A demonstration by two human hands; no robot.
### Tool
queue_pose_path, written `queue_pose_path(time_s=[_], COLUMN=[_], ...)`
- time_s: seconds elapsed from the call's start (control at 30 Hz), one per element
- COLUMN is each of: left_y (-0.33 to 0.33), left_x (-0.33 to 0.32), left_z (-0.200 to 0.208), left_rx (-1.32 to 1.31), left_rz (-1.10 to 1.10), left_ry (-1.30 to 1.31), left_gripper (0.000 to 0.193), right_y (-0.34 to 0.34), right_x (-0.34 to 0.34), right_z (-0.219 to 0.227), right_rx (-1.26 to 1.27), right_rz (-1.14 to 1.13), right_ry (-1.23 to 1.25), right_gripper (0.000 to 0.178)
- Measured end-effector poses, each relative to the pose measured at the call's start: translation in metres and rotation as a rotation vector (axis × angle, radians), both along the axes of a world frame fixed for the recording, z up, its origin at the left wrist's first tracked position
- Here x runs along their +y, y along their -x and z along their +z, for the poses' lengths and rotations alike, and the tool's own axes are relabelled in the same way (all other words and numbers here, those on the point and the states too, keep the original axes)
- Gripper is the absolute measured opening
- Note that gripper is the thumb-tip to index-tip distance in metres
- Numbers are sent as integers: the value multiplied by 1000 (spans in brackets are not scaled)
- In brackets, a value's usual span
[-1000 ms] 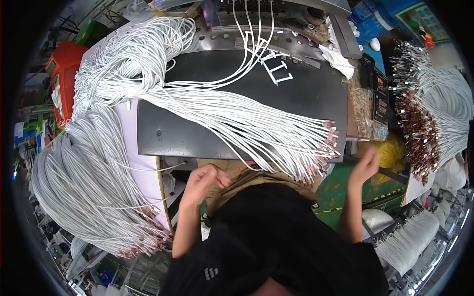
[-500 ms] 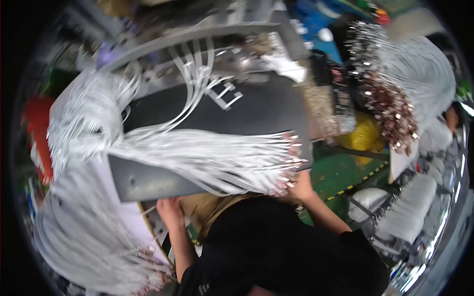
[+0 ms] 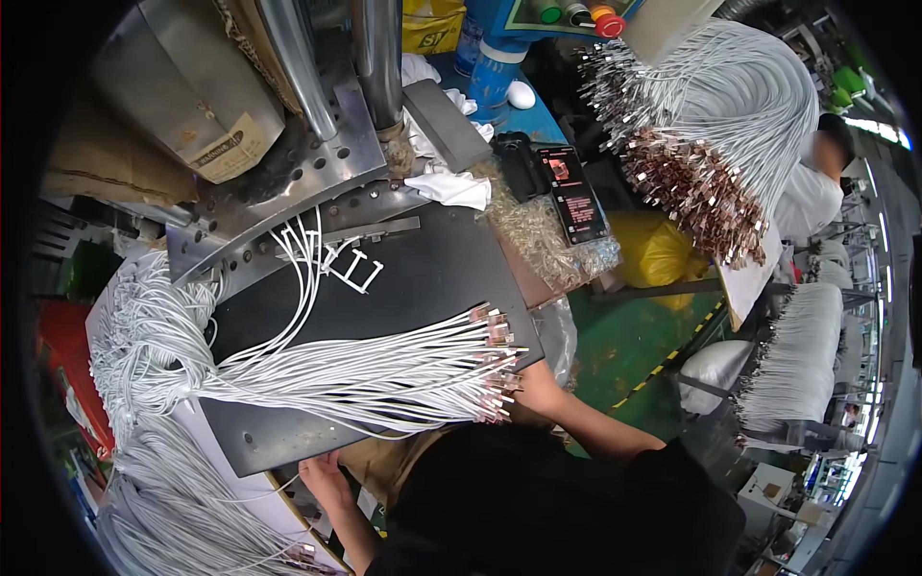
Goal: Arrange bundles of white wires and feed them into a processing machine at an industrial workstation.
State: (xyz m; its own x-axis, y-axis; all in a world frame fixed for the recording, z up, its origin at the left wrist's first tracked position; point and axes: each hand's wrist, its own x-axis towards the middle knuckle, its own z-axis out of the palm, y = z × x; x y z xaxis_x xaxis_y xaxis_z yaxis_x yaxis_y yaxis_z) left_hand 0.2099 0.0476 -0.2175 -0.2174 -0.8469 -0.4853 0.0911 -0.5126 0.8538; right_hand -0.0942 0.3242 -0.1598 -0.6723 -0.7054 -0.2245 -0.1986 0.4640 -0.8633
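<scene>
A bundle of white cables (image 3: 365,379) lies across a black work board (image 3: 403,278), its metal-tipped connectors at the right end. My left hand (image 3: 327,482) is just below the board's front edge. Its fingers are bent together, and a thin white cable (image 3: 261,495) from the left runs up to them. At the board's right edge is my right hand (image 3: 540,388), against the connector ends; its fingertips are hidden there. Several cables branch off upward from the bundle to white plastic connectors (image 3: 360,272) under a perforated metal plate (image 3: 336,158).
Coiled white cables (image 3: 154,336) heap at the left. A phone (image 3: 573,197) lies on small clear pieces at the far right. Beyond are a yellow bag (image 3: 653,252), hanging cables with brown connectors (image 3: 691,182), a red button (image 3: 609,23) and a person (image 3: 812,197).
The view has shifted and sharpened, bringing the metal posts and phone into sight. Both hands appear lower in the picture, still beside the board's edges. The bundle stays on the board.
</scene>
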Motion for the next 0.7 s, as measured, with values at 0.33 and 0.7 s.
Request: queue_pose_path(time_s=[0.33,0.7], left_y=[36,213], left_x=[38,8], left_z=[47,138], left_rx=[-291,-619], left_rz=[-460,-1086], left_ry=[894,1680], left_gripper=[20,57], right_y=[103,83], right_x=[42,-186], right_z=[53,85], right_rx=[-566,777], right_rz=[64,526], right_ry=[-148,432], right_gripper=[36,34])
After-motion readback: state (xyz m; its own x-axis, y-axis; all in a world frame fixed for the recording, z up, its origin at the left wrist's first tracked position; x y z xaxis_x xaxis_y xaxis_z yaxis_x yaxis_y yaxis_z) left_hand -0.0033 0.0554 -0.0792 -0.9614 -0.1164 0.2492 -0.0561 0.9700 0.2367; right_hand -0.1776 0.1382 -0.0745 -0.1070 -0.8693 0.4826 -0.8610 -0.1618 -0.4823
